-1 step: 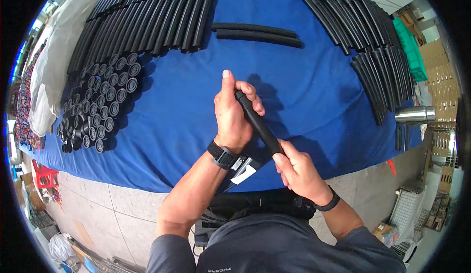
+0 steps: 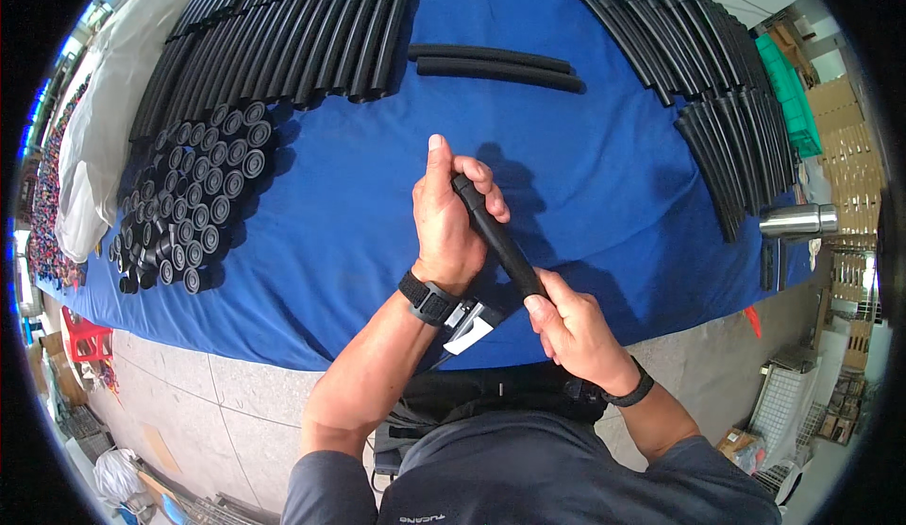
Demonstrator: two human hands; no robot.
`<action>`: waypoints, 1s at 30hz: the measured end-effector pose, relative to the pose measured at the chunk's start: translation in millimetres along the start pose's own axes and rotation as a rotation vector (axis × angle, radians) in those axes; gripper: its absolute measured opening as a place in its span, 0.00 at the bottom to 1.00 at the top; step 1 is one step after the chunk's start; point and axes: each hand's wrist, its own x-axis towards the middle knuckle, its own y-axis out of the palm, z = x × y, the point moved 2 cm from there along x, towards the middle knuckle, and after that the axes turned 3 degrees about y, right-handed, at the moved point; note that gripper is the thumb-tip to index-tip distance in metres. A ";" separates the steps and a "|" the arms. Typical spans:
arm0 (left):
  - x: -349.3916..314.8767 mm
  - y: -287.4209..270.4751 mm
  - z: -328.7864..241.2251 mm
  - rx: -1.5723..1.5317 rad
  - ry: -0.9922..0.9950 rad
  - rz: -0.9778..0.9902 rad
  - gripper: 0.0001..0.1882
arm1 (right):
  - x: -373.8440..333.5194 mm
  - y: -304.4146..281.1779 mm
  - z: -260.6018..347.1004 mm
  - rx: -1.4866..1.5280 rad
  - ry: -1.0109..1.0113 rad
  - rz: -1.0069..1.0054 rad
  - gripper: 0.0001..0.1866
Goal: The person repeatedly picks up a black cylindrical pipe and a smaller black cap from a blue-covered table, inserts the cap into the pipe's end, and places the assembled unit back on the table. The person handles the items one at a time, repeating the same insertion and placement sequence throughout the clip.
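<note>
A short black tube [image 2: 508, 251] with a wider collar at its upper end slants in front of me, above the blue cloth. My left hand [image 2: 447, 218] has its fingers curled behind the collared end, and its thumb points up, off the tube. Around the lower end, my right hand [image 2: 574, 325] is closed with thumb and fingers; that end is hidden in its grip. Two dark foam-like sleeves [image 2: 500, 73] lie side by side on the cloth, beyond my hands.
Rows of black tubes [image 2: 283, 48] cover the far left, with a cluster of round black caps [image 2: 203, 185] nearer. More black rods with collared ends [image 2: 675, 43] lie at the right, by a shiny metal cylinder [image 2: 798, 220] and a green crate [image 2: 788, 95]. Blue cloth [image 2: 349, 185] covers the table.
</note>
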 end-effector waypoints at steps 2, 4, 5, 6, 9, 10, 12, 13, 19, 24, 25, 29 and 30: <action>3.1 -10.3 0.8 -0.029 -0.020 0.056 0.31 | -0.4 -0.7 6.9 -0.042 0.010 -0.017 0.21; 0.7 7.1 -6.5 -0.118 -0.046 -0.028 0.32 | 1.6 -5.7 10.0 -0.171 -0.112 -0.124 0.21; -0.7 13.5 -9.0 -0.163 -0.060 -0.070 0.34 | 4.3 -7.1 8.3 -0.277 -0.239 -0.217 0.22; 0.6 14.7 -10.5 -0.161 -0.052 -0.068 0.35 | 5.0 -10.8 9.4 -0.389 -0.368 -0.310 0.23; 5.2 0.5 -19.7 -0.152 -0.047 -0.013 0.38 | -0.8 -19.9 13.2 -0.495 -0.281 -0.228 0.25; 5.0 5.0 -20.9 -0.122 -0.036 -0.054 0.36 | -2.1 -23.1 12.2 -0.453 -0.335 -0.203 0.25; 7.3 -1.0 -20.9 -0.161 -0.055 0.076 0.32 | -1.2 -28.2 3.5 -0.370 -0.445 -0.159 0.26; 5.5 2.4 -20.9 -0.160 -0.061 0.082 0.30 | -5.6 -28.1 -2.8 -0.008 -0.194 0.092 0.29; 0.6 7.8 -15.2 -0.164 -0.023 -0.052 0.26 | -7.7 -14.5 -12.7 0.142 -0.067 0.148 0.33; -0.5 11.5 -17.0 -0.141 -0.006 -0.103 0.25 | -8.2 -11.8 -15.2 0.015 -0.137 0.084 0.31; 0.1 8.5 -17.4 -0.150 -0.022 -0.068 0.25 | -8.5 -12.5 -13.1 0.016 -0.129 0.088 0.31; -0.1 11.3 -19.9 -0.122 -0.020 -0.006 0.25 | -9.9 -17.3 -3.2 0.039 -0.128 0.059 0.29; -2.3 16.1 -19.9 -0.098 -0.002 -0.010 0.24 | -10.5 -18.5 -1.8 0.051 -0.136 0.042 0.28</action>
